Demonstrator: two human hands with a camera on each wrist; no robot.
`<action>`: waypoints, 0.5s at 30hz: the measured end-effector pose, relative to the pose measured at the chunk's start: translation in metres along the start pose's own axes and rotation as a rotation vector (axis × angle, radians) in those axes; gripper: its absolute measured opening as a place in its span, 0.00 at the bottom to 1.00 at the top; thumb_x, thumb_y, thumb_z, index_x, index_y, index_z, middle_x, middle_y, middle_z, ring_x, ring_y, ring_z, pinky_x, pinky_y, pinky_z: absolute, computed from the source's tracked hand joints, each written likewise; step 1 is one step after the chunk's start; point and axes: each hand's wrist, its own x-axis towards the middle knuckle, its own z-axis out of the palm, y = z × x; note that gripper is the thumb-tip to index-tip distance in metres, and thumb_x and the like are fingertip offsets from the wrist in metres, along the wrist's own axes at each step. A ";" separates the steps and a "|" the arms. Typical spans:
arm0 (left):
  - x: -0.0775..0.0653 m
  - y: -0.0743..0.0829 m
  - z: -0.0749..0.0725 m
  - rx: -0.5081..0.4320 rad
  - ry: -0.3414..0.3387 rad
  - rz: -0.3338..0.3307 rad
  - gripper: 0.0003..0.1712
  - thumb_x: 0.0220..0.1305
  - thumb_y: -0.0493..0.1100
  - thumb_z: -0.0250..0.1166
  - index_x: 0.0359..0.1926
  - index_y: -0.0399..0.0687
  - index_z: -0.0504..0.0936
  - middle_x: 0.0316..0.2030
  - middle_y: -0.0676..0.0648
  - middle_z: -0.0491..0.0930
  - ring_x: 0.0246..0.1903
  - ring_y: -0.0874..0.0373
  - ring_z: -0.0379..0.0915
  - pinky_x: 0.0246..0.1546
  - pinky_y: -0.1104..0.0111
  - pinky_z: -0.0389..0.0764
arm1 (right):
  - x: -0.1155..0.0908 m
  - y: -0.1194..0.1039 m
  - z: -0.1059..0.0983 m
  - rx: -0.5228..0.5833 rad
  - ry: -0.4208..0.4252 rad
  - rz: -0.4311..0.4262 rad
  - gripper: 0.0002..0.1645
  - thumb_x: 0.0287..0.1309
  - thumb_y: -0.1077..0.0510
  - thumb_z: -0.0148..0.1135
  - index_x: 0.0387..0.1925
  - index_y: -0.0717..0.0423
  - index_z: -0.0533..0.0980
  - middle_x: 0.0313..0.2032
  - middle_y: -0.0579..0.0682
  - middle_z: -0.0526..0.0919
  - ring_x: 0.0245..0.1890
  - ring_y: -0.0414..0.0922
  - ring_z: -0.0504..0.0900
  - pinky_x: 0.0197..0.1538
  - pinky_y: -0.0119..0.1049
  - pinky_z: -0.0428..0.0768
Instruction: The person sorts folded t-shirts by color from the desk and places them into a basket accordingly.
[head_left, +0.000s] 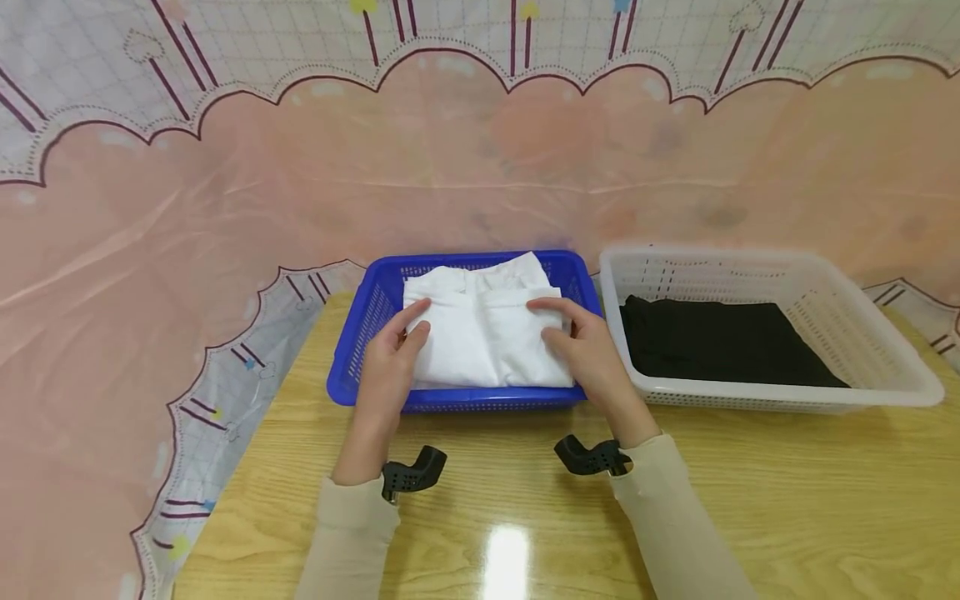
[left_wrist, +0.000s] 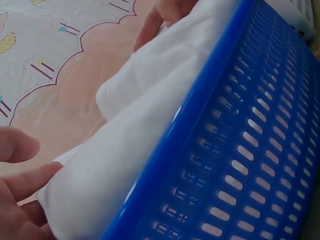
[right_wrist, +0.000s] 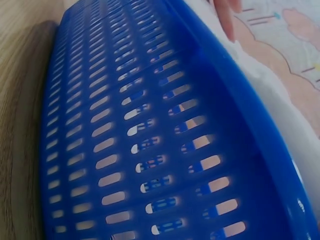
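Note:
A folded white garment (head_left: pixel 457 337) lies in the blue plastic basket (head_left: pixel 495 402), a seam down its middle and a band-like edge along its top. My left hand (head_left: pixel 390 350) grips its left side, thumb and index finger on the upper face and the other fingers mostly hidden at the edge. Opposite it, my right hand (head_left: pixel 588 350) holds the right side in the same way. From the left wrist, the garment (left_wrist: pixel 115 135) bulges above the basket rim, with left fingertips (left_wrist: pixel 47 172) against its end. The right wrist view shows mainly the basket's slotted wall (right_wrist: pixel 125 125).
Beside the blue basket on the right stands a white plastic basket (head_left: pixel 757 396) with folded black cloth (head_left: pixel 720 342) inside. Both rest on a wooden table (head_left: pixel 487 492). A patterned pink curtain (head_left: pixel 480 167) hangs directly behind and covers the left side.

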 end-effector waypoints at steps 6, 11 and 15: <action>-0.003 0.003 -0.005 0.062 -0.067 -0.010 0.20 0.64 0.52 0.52 0.56 0.58 0.73 0.57 0.57 0.66 0.59 0.64 0.55 0.57 0.64 0.60 | 0.000 -0.001 0.001 -0.117 -0.030 0.008 0.23 0.54 0.61 0.55 0.48 0.33 0.74 0.41 0.42 0.72 0.12 0.41 0.52 0.16 0.32 0.58; -0.006 0.012 -0.005 0.102 -0.094 -0.016 0.19 0.65 0.50 0.52 0.56 0.56 0.73 0.57 0.55 0.67 0.57 0.61 0.58 0.55 0.61 0.63 | 0.000 -0.002 0.002 -0.181 -0.028 -0.003 0.24 0.55 0.60 0.55 0.49 0.29 0.72 0.46 0.39 0.71 0.15 0.43 0.55 0.19 0.34 0.60; 0.000 0.000 -0.004 0.151 -0.079 0.009 0.19 0.64 0.54 0.52 0.54 0.60 0.74 0.55 0.58 0.69 0.55 0.64 0.60 0.52 0.63 0.65 | 0.000 -0.001 0.002 -0.219 -0.039 -0.022 0.24 0.55 0.60 0.55 0.49 0.28 0.72 0.41 0.42 0.72 0.15 0.44 0.57 0.18 0.35 0.60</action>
